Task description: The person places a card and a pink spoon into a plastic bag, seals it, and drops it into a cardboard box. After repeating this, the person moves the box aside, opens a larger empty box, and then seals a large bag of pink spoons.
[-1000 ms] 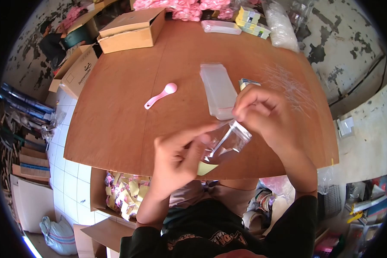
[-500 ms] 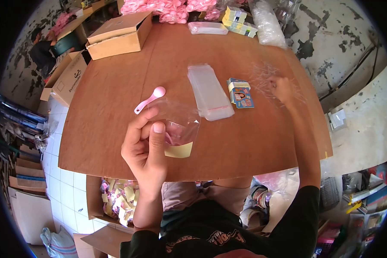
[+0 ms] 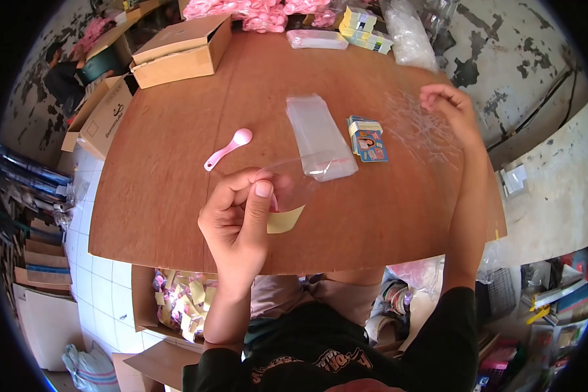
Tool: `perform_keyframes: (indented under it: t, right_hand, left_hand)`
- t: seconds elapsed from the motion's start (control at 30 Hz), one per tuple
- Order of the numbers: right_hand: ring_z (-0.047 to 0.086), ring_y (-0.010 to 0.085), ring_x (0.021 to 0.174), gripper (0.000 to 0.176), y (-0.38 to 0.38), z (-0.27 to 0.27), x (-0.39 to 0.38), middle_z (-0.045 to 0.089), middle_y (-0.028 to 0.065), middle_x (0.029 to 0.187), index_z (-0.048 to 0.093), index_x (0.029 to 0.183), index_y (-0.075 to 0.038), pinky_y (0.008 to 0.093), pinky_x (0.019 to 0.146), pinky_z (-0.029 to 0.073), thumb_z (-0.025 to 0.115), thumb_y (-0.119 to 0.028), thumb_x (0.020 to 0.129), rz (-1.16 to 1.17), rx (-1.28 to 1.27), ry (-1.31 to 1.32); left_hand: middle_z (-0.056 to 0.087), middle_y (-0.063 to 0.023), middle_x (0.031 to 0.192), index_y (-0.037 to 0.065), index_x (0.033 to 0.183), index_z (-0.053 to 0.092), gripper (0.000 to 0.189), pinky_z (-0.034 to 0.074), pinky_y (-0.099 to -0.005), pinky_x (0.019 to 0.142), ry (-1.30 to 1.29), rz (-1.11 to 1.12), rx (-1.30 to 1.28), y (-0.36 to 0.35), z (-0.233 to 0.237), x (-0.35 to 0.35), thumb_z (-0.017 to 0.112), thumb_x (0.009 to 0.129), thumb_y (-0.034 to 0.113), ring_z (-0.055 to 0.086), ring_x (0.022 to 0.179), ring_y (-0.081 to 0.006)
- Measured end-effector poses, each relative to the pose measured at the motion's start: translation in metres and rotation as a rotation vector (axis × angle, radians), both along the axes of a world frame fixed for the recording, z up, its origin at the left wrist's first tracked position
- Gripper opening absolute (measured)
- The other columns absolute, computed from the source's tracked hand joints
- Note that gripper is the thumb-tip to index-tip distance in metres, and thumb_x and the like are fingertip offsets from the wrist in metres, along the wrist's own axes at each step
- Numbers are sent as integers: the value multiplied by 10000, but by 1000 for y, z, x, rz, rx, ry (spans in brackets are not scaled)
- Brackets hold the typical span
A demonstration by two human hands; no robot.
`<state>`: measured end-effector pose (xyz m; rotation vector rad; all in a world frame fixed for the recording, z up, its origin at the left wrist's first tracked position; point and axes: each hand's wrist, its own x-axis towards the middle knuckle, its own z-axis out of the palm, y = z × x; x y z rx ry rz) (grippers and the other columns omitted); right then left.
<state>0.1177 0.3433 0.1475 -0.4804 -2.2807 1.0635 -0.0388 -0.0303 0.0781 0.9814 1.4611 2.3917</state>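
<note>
My left hand (image 3: 236, 219) pinches a clear plastic bag (image 3: 300, 179) over the near part of the table. Inside the bag are a pale yellow card (image 3: 285, 220) and something pink, mostly hidden by my fingers. My right hand (image 3: 452, 112) hovers at the far right, fingers loosely bent with nothing visible in them. Just below it lies a tangle of thin clear strips (image 3: 419, 130). Between my hands are a stack of clear plastic bags (image 3: 319, 134) and a bundle of printed cards (image 3: 370, 144). A pink spoon (image 3: 228, 149) rests beyond my left hand.
A brown cardboard box (image 3: 179, 55) stands at the back left. Pink items in plastic (image 3: 255, 14), card bundles (image 3: 366, 29) and a clear plastic roll (image 3: 408, 36) line the far edge. An open box of packed pieces (image 3: 184, 304) sits below the table. A person (image 3: 65, 78) is at the far left.
My right hand has risen away from the strips toward the far right, and its fingers have loosened. My left hand has shifted slightly right with the bag, which now tilts.
</note>
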Motion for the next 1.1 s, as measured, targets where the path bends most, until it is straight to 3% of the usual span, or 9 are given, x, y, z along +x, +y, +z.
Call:
perform_keyframes:
  t: [0.03,0.1,0.13,0.17,0.23,0.37,0.53,0.63,1.1]
  right_hand:
    - [654,180,886,245,16,-1,5,691,94,1036,676,1080,-4,268,798,497,529,-46,888,-6,-3,1]
    - [658,201,932,277,45,-13,10,701,88,1022,678,1083,-9,318,841,495,513,-151,912,251,-699,109]
    - [663,212,891,319,36,-23,2,707,83,992,685,1080,-15,343,824,503,508,-224,916,-383,-412,-129]
    - [663,212,891,319,47,-41,7,707,83,992,685,1080,-15,343,824,503,508,-224,916,-384,-410,-125]
    - [666,204,887,286,83,-73,16,711,76,968,691,1076,-29,319,812,500,549,-206,902,-917,412,-200]
    - [667,183,897,244,55,-69,4,715,50,951,695,1080,-43,297,809,495,592,-162,893,-717,286,147]
    - [620,155,1006,356,-120,-14,-29,675,75,1096,644,1165,-42,305,864,495,696,-251,881,433,-115,-12]
    - [619,155,1011,365,-182,-29,-46,675,82,1086,633,1171,-29,313,866,496,710,-223,871,520,71,-35]
    - [668,120,838,147,-232,-50,-55,693,87,907,657,1013,59,248,744,540,629,-48,916,341,-338,134]
  left_hand:
    - [708,-127,884,-47,1065,604,152,453,-219,645,-5,-10,-3,0,0,1,580,957,58,551,692,-71]
    - [703,-116,870,-48,1061,609,151,451,-215,643,-24,-8,-7,-1,1,1,584,955,55,550,693,-68]
    - [698,-105,856,-50,1056,614,149,449,-212,640,-46,-3,-9,-3,1,2,588,952,53,548,693,-66]
    - [698,-105,856,-50,1056,614,149,449,-212,640,-42,-4,-7,-4,1,3,588,952,53,548,693,-66]
    - [683,-76,823,-51,1027,626,132,440,-201,628,-38,-15,20,-5,1,3,599,945,49,546,693,-59]
    - [669,-64,837,-50,1016,631,136,429,-196,609,-82,-24,1,-5,-3,-4,615,942,62,547,696,-61]
    - [652,-54,826,-46,1017,632,118,439,-211,665,-93,-93,77,12,-4,-3,594,948,43,551,725,-74]
    - [650,-67,882,-40,1026,634,119,448,-220,675,-106,-92,86,18,-12,-3,592,948,40,559,737,-83]
    - [670,-141,1094,-53,1169,590,232,514,-324,886,-162,-359,96,2,-23,-19,567,948,16,644,1019,-194]
